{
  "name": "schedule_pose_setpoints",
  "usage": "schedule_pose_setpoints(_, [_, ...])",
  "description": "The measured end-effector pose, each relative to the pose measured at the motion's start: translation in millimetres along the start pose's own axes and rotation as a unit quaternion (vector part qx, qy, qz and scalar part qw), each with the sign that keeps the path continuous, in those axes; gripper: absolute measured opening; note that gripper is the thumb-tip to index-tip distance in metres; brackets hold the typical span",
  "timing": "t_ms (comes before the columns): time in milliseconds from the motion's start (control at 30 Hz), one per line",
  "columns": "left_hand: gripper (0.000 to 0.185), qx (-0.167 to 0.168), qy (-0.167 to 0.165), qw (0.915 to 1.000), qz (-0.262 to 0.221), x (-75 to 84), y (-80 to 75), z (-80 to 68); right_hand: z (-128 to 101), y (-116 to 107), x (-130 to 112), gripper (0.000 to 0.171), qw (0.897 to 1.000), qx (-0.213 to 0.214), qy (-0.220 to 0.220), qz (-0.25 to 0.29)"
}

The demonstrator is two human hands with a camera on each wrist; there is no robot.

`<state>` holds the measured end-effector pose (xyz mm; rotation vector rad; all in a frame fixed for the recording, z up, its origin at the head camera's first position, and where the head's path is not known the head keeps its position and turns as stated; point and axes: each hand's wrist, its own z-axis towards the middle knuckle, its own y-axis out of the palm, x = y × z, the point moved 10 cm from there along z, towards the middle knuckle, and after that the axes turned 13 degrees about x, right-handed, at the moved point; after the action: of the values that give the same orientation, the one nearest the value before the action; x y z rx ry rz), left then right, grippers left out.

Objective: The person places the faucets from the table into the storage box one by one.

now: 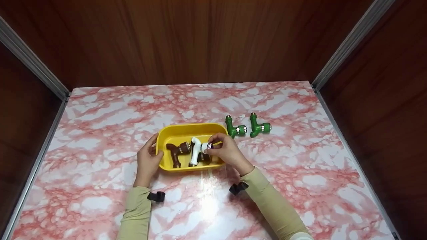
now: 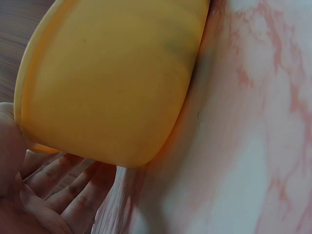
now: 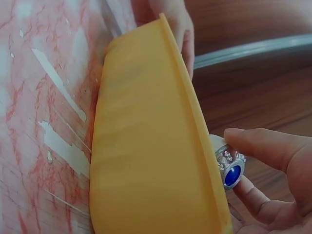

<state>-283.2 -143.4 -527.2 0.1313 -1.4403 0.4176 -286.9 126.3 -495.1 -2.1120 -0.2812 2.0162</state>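
White tap [image 1: 196, 151] in yellow tray [image 1: 186, 130], right hand [image 1: 224, 150] pinching its jewelled end.
Head: left hand [image 1: 146, 159] grips tray's left rim; brown tap [image 1: 177, 151] beside white one; two green taps [image 1: 247, 127] on marble surface [image 1: 100, 133]. Left wrist: fingers [image 2: 68, 192] relaxed under tray [image 2: 112, 78]. Right wrist: fingertips [image 3: 263, 146] pinch blue-gem cap [image 3: 230, 168] at tray's rim.

Probably a staged booth: wood-panelled walls [image 1: 206, 40], marble-patterned tabletop [image 1: 300, 173].

Dark wood-grain walls [image 1: 206, 40] are enclosing a pink-and-white marbled worktop [image 1: 300, 186], metal corner strips [image 1: 350, 40] are running upward, and overhead light is glaring near its front.
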Motion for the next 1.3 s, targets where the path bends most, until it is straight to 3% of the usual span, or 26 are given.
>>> schedule_pose_setpoints(300, [0.065, 0.001, -0.007, 1.0, 0.004, -0.6, 0.5, 2.0, -2, 2, -14, 0.033, 1.0, -0.016, -0.014, -0.005])
schedule_pose_setpoints(533, [0.063, -0.013, -0.015, 0.9996, 0.019, 30.7, -2.6, -8.6, 3, 6, -3, 0.032, 1.0, -0.02, -0.011, -0.014])
schedule_pose_setpoints(733, [0.064, -0.01, -0.007, 0.9999, 0.004, 1.6, 0.7, 2.1, 4, 8, -7, 0.027, 0.999, -0.029, -0.035, -0.013])
schedule_pose_setpoints(1000, [0.065, -0.007, -0.002, 0.9999, 0.012, 1.2, 1.7, 3.5, 3, 7, -8, 0.027, 0.999, -0.034, -0.038, -0.013])
schedule_pose_setpoints(1067, [0.065, -0.011, -0.006, 0.9999, 0.012, 3.7, 1.7, 2.4, 2, 7, -7, 0.028, 0.999, -0.035, -0.036, -0.013])
schedule_pose_setpoints(1300, [0.062, -0.023, -0.007, 0.9997, 0.009, 35.1, -0.5, -10.3, -2, 7, -6, 0.033, 0.998, -0.05, -0.034, -0.009])
